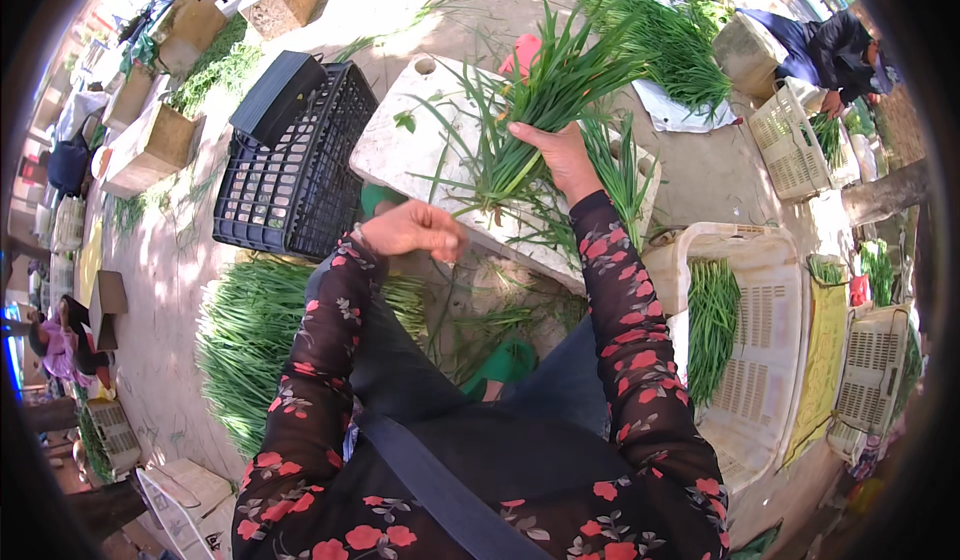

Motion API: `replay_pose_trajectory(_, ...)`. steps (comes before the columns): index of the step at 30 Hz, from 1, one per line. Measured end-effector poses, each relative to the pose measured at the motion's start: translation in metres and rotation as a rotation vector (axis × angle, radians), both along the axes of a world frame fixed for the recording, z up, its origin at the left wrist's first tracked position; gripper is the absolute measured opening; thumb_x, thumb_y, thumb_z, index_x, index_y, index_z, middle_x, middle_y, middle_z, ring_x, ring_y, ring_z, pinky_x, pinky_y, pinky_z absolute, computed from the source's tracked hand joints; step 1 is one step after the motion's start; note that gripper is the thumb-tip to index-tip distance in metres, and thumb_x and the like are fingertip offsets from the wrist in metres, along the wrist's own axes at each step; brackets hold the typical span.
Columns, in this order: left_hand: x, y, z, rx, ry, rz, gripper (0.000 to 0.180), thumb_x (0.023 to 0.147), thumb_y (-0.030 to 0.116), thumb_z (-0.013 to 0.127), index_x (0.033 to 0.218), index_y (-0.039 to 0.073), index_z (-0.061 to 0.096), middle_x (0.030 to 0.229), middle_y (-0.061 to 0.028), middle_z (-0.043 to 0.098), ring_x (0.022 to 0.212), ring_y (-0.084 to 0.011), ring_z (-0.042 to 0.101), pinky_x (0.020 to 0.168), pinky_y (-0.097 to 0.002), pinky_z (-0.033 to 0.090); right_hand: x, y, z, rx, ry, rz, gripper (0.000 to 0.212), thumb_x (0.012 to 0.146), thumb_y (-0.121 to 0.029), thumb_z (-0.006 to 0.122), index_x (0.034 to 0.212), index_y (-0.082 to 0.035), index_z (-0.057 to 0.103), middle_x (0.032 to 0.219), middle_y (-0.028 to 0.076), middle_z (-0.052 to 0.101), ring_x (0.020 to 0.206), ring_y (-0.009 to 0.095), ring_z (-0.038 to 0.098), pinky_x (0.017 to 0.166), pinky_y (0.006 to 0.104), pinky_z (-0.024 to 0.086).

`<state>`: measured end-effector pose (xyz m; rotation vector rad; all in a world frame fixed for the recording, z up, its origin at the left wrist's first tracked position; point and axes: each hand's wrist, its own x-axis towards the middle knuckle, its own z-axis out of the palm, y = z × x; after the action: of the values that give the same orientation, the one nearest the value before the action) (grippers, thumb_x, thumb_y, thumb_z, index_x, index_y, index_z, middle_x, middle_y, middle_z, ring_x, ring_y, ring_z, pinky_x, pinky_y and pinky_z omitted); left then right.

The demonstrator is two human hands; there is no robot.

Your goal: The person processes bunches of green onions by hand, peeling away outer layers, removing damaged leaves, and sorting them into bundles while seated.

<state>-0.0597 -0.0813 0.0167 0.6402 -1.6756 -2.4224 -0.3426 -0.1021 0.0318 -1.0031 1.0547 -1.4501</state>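
My right hand [562, 155] is wrapped round a bunch of garlic chives [540, 90], its long green leaves fanning away to the upper right. The bunch is over a white foam board [400, 150], its root ends near the board's front edge. More loose chives [622, 175] lie on the board to the right of that hand. Just off the board's near edge, my left hand [415, 230] is closed, fingers curled in a pinch. A thin strand seems to hang below its fingertips, too small to name. Something pink [522, 55] shows behind the bunch.
A black plastic crate [270, 185] stands left of the board; a big pile of chives [250, 340] lies nearer. On the right, a white basket [755, 360] holds chives. Farther off are another heap of chives [650, 35] and a seated person [825, 50]. Green shoes [505, 365] show below.
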Motion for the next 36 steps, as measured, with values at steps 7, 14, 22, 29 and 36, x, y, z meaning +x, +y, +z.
replay_pose_trajectory(7,-0.072,-0.019,-0.012,0.592,0.253,0.898,0.029,0.092,0.001,0.054,0.117,-0.011,0.049,0.112,-0.0221,0.057,0.102,-0.0321,0.061,0.089,-0.0399,0.056,0.008,0.017,0.008,-0.005,0.005,0.036,0.028,0.076,-0.004,0.078,0.101,0.0,0.067,0.092,0.002,0.068,0.079,0.011,0.062,0.073,0.0265,0.051)
replay_pose_trajectory(14,-0.088,0.036,-0.075,1.036,0.514,0.682,0.029,0.099,0.018,0.049,0.118,-0.003,0.046,0.101,-0.0138,0.059,0.1,-0.029,0.059,0.099,-0.0464,0.047,0.03,0.077,0.008,0.006,0.345,0.173,0.034,0.08,-0.014,0.076,0.107,0.001,0.063,0.105,0.005,0.066,0.095,0.015,0.061,0.088,0.0291,0.048)
replay_pose_trajectory(22,-0.09,0.074,-0.075,1.117,0.547,0.541,0.04,0.095,0.037,0.052,0.119,0.005,0.056,0.113,-0.0136,0.062,0.097,-0.0278,0.063,0.079,-0.0431,0.057,0.037,0.165,-0.031,-0.446,0.916,0.161,0.027,0.071,-0.006,0.066,0.096,-0.016,0.069,0.119,0.01,0.056,0.123,0.034,0.045,0.105,0.0424,0.036)
replay_pose_trajectory(29,-0.095,0.106,-0.001,0.815,0.768,0.4,0.061,0.091,0.03,0.051,0.139,-0.004,0.038,0.136,-0.0254,0.046,0.123,-0.0363,0.049,0.104,-0.0487,0.041,0.037,0.212,0.018,-0.614,1.032,0.116,0.029,0.073,-0.004,0.063,0.098,-0.017,0.068,0.12,0.01,0.055,0.122,0.036,0.046,0.106,0.0522,0.035)
replay_pose_trajectory(36,-0.095,0.123,0.02,0.553,0.597,0.476,0.065,0.092,0.042,0.052,0.136,-0.004,0.042,0.131,-0.0224,0.051,0.122,-0.0337,0.05,0.105,-0.0454,0.041,0.048,0.224,0.034,-0.677,1.145,0.042,0.039,0.076,-0.006,0.061,0.114,-0.016,0.063,0.128,0.015,0.05,0.123,0.037,0.045,0.106,0.0506,0.036)
